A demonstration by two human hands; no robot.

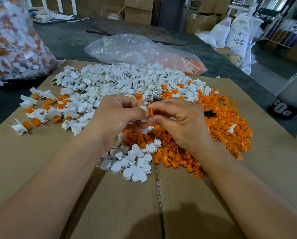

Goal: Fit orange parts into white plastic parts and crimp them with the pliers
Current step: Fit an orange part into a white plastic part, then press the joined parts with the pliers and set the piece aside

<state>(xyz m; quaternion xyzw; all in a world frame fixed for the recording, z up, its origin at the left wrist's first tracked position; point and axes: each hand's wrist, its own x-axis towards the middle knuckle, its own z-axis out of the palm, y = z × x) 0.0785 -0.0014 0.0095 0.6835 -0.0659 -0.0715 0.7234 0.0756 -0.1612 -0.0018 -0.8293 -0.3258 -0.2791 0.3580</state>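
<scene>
A single wide-angle camera worn on the person's head looks forward and steeply down onto a cardboard sheet [40, 169], close enough that both forearms enter from the bottom corners. The left hand [116, 118] and right hand [180, 121] meet near the frame's centre, pinching a white plastic part [144, 107] and an orange part [151, 112]. The top of the view reaches across the dark table [66, 37] to stacked cartons [139, 14] and white sacks [237, 31], with its edges bowed by the lens.

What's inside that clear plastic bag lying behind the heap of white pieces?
At its right end, orange parts show through the clear bag. Elsewhere the crumpled plastic's glare hides whatever else it holds.
</scene>
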